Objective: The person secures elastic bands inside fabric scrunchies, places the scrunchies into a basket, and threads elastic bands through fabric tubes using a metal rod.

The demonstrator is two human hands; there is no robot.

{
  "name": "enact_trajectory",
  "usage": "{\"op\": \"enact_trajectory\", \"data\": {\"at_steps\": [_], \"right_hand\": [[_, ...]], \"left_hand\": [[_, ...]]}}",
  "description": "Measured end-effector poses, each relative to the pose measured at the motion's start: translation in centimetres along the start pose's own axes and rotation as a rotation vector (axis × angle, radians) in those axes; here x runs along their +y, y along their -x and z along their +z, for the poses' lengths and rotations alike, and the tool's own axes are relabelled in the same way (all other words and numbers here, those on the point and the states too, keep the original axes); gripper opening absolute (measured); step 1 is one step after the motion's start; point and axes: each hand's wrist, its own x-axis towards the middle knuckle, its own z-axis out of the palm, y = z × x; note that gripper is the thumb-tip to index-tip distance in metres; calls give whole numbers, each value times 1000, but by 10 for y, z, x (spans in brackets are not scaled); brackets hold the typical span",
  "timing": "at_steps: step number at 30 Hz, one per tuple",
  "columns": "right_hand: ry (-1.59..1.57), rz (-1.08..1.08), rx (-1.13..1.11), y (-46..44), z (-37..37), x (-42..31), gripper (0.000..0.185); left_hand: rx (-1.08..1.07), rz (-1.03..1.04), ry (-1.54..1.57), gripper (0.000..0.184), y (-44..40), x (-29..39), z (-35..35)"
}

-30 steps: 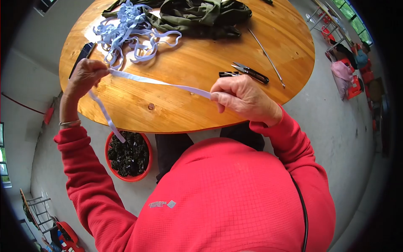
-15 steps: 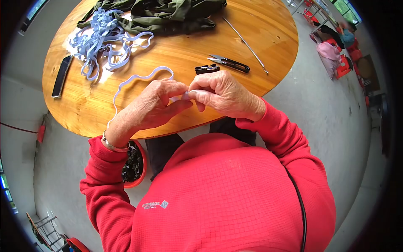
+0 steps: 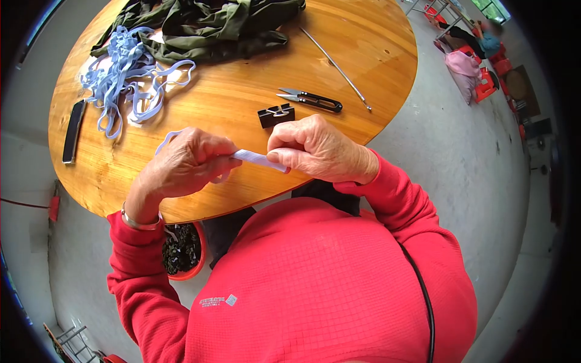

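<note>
A pale lavender-blue elastic band (image 3: 254, 158) runs flat between my two hands, just above the table's near edge. My left hand (image 3: 189, 162) pinches it between thumb and fingers, and a loop of the band shows behind that hand. Thumb and forefinger of my right hand (image 3: 321, 147) grip the band close to its other end. Just beyond my right hand stands a black binder clip (image 3: 273, 117). Black-handled thread snips (image 3: 315, 100) lie farther back, their blades pointing left.
On the round wooden table (image 3: 242, 81) are a heap of light blue elastic (image 3: 121, 75), dark green cloth (image 3: 212, 30), a thin metal rod (image 3: 336, 66) and a black flat object (image 3: 74, 132). A red bucket (image 3: 201, 257) of dark scraps sits below. Another person (image 3: 487, 41) is seated far right.
My hands have moved apart, leaving a length of elastic exposed between them. The long loop that lay on the table has drawn in behind my left hand. The whole view has shifted slightly.
</note>
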Motion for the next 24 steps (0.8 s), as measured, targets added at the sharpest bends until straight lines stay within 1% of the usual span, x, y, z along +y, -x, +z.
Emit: {"op": "enact_trajectory", "data": {"at_steps": [1,4,5,8,9,10,12,13,16,17,18,20,21,24], "right_hand": [[20,-14,12,-2,1,1,10],[-2,33,21,-3,0,-2,9],[18,14,22,-4,0,-2,9],[68,-48,38,-5,0,-2,9],[74,-70,48,-5,0,0,9],[81,-91,57,-5,0,1,9],[29,-62,79,-3,-2,4,7],[4,-48,90,-2,-4,6,8],[300,-141,309,7,-17,-8,26],[559,-261,426,7,-18,-1,47],[643,-252,415,7,-17,2,50],[813,-243,395,8,-15,5,56],[839,-192,341,7,-12,6,55],[896,-251,384,1,-4,15,49]], "left_hand": [[-13,-30,-7,12,0,0,-3],[236,335,-88,14,-7,4,6],[195,339,-44,16,-8,4,2],[46,263,-193,16,-15,9,-3],[33,267,-166,13,-18,10,0],[-13,239,-27,13,-21,10,3],[-105,178,251,15,-26,9,7],[-109,171,302,18,-28,6,9],[-56,169,560,19,-29,-4,9],[17,147,663,20,-29,-10,9],[28,99,618,21,-29,-9,3],[117,56,729,22,-29,-16,2],[149,79,749,22,-30,-18,2],[258,161,826,23,-34,-24,5]]}}
